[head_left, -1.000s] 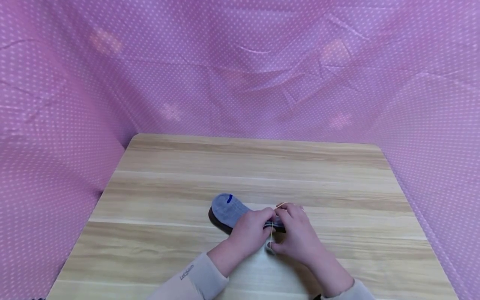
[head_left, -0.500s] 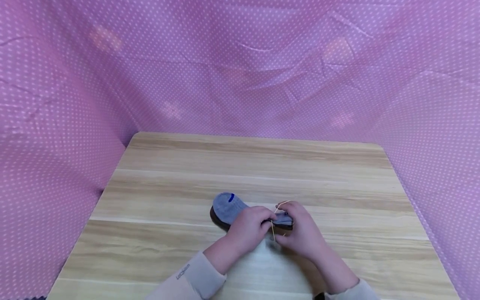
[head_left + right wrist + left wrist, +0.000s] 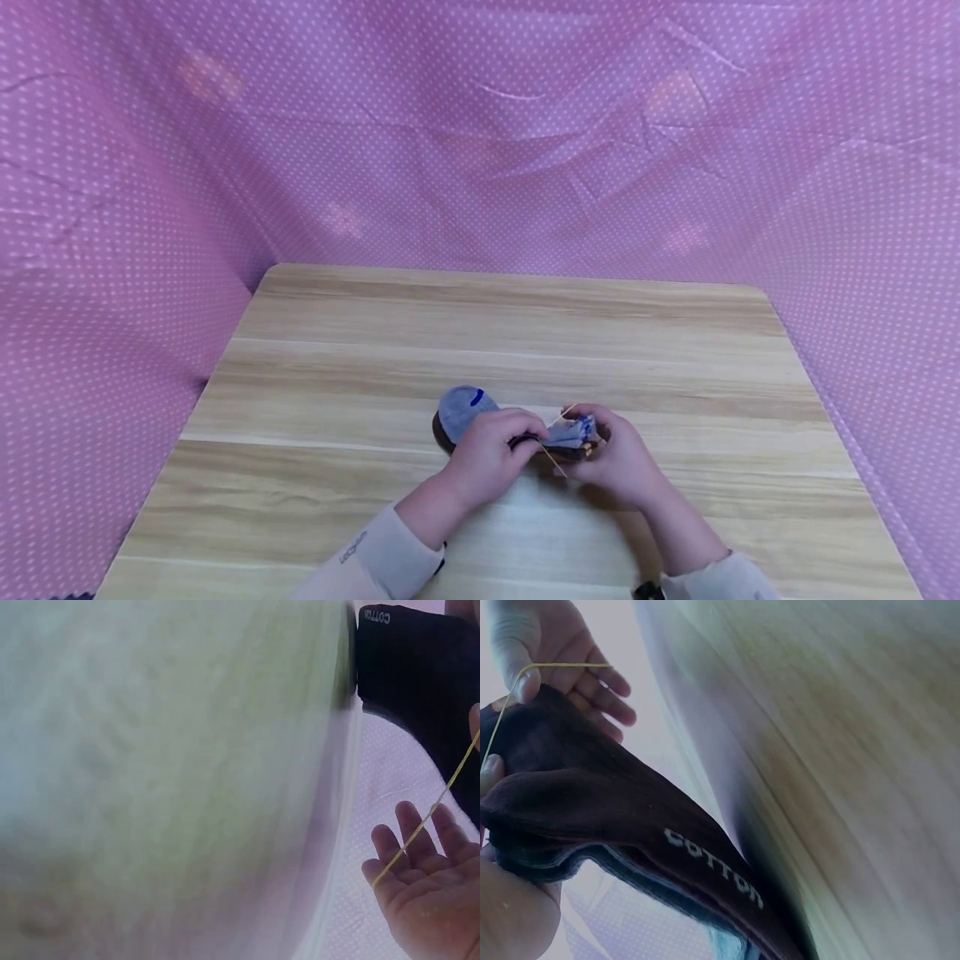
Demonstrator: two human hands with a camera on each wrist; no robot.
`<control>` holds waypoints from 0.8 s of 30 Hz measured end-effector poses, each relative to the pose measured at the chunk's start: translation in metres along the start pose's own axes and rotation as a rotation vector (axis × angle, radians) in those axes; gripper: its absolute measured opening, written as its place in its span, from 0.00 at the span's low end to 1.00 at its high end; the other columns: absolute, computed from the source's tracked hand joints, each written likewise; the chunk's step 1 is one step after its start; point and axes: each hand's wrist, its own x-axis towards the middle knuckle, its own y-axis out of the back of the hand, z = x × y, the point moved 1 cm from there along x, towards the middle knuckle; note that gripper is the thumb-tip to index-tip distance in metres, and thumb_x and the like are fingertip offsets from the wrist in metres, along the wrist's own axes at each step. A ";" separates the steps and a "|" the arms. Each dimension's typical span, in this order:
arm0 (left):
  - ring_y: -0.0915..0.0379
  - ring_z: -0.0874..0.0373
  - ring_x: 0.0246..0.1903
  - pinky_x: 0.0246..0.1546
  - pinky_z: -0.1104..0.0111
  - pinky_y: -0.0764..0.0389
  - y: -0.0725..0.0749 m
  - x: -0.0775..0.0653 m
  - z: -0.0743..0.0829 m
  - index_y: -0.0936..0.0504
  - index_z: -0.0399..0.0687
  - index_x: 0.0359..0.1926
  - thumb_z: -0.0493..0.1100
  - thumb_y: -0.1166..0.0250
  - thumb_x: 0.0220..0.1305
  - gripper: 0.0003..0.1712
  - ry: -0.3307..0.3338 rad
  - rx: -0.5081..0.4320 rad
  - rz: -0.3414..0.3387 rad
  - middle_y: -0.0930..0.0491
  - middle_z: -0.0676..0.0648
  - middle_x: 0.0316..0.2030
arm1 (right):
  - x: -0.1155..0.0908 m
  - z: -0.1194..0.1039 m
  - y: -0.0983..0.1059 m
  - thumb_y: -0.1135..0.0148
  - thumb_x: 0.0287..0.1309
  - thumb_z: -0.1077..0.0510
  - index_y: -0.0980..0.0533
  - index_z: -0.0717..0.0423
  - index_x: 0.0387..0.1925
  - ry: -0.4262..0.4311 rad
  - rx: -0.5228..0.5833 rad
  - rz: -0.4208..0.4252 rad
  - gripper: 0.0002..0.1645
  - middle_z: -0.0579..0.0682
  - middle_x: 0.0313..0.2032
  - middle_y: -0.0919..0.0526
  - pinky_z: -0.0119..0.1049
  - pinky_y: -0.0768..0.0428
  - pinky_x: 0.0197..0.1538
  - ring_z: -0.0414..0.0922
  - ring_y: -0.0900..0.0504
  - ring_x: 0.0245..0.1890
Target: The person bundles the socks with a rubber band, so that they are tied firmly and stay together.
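Note:
A grey-blue sock [image 3: 461,407] with a dark blue mark at its toe lies over a dark brown sock [image 3: 630,765] lettered "COTTON". Around the middle of this stack, my left hand [image 3: 491,454] grips the socks, its thumb and fingertips pinching them. A thin yellow rubber band [image 3: 424,821] runs stretched from the pinch to the spread fingers of my right hand [image 3: 618,458]. That hand stands around the cuff end, its fingers fairly straight in the right wrist view. Beyond its fingertips, the bunched cuff [image 3: 583,429] shows blue. Part of the band is hidden behind the socks.
The wood-grain table [image 3: 360,367] extends on all sides of the hands. A pink dotted cloth [image 3: 480,167] hangs behind it and along both sides. A dark band [image 3: 648,590] shows at my right cuff.
My right hand has shifted right and opened wider, stretching the rubber band. More of the cuff end shows now. The socks and my left hand have moved slightly, with the toe end going right.

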 end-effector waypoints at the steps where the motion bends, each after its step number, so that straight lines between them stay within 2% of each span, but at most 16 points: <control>1: 0.13 0.57 0.48 0.54 0.67 0.16 0.001 -0.001 -0.001 0.11 0.44 0.40 0.28 0.29 0.63 0.09 -0.014 -0.012 0.009 0.10 0.49 0.44 | 0.000 0.001 0.001 0.12 0.37 0.66 0.20 0.60 0.58 -0.005 0.028 -0.008 0.41 0.55 0.52 0.14 0.42 0.18 0.58 0.51 0.14 0.51; 6: 0.13 0.56 0.48 0.54 0.68 0.16 0.003 -0.003 -0.002 0.12 0.43 0.40 0.27 0.29 0.62 0.09 -0.087 -0.041 0.060 0.10 0.47 0.44 | 0.003 0.009 0.003 0.19 0.48 0.69 0.18 0.68 0.51 -0.049 0.079 -0.036 0.27 0.55 0.44 0.11 0.35 0.15 0.49 0.44 0.13 0.42; 11: 0.13 0.54 0.47 0.53 0.68 0.16 0.006 -0.003 -0.001 0.12 0.41 0.39 0.27 0.28 0.62 0.08 -0.135 -0.062 0.122 0.10 0.44 0.43 | 0.007 0.010 0.005 0.33 0.57 0.74 0.15 0.71 0.44 -0.123 -0.015 0.014 0.12 0.55 0.37 0.10 0.32 0.17 0.40 0.41 0.16 0.35; 15: 0.12 0.52 0.46 0.53 0.67 0.16 0.008 -0.003 0.000 0.13 0.40 0.38 0.26 0.28 0.63 0.07 -0.169 -0.065 0.165 0.10 0.42 0.42 | 0.010 0.010 0.006 0.39 0.64 0.73 0.13 0.70 0.42 -0.198 -0.108 0.134 0.10 0.55 0.34 0.10 0.30 0.19 0.34 0.41 0.17 0.31; 19: 0.13 0.51 0.45 0.51 0.65 0.15 0.009 -0.003 -0.001 0.13 0.41 0.38 0.24 0.29 0.61 0.09 -0.170 -0.063 0.224 0.11 0.41 0.41 | 0.014 0.011 0.007 0.38 0.71 0.69 0.14 0.71 0.43 -0.241 -0.122 0.252 0.09 0.58 0.33 0.10 0.28 0.15 0.35 0.44 0.12 0.30; 22: 0.13 0.50 0.44 0.49 0.62 0.14 0.009 -0.004 -0.003 0.14 0.41 0.38 0.23 0.30 0.60 0.11 -0.157 -0.083 0.277 0.11 0.41 0.40 | 0.017 0.012 0.006 0.38 0.73 0.65 0.14 0.70 0.43 -0.259 -0.109 0.290 0.10 0.58 0.32 0.10 0.30 0.14 0.33 0.46 0.11 0.29; 24: 0.13 0.50 0.43 0.48 0.62 0.14 0.010 -0.004 -0.004 0.14 0.41 0.38 0.22 0.31 0.60 0.12 -0.133 -0.109 0.308 0.11 0.42 0.40 | 0.019 0.013 0.006 0.36 0.72 0.62 0.12 0.68 0.41 -0.264 -0.148 0.313 0.11 0.55 0.30 0.10 0.31 0.16 0.32 0.45 0.12 0.28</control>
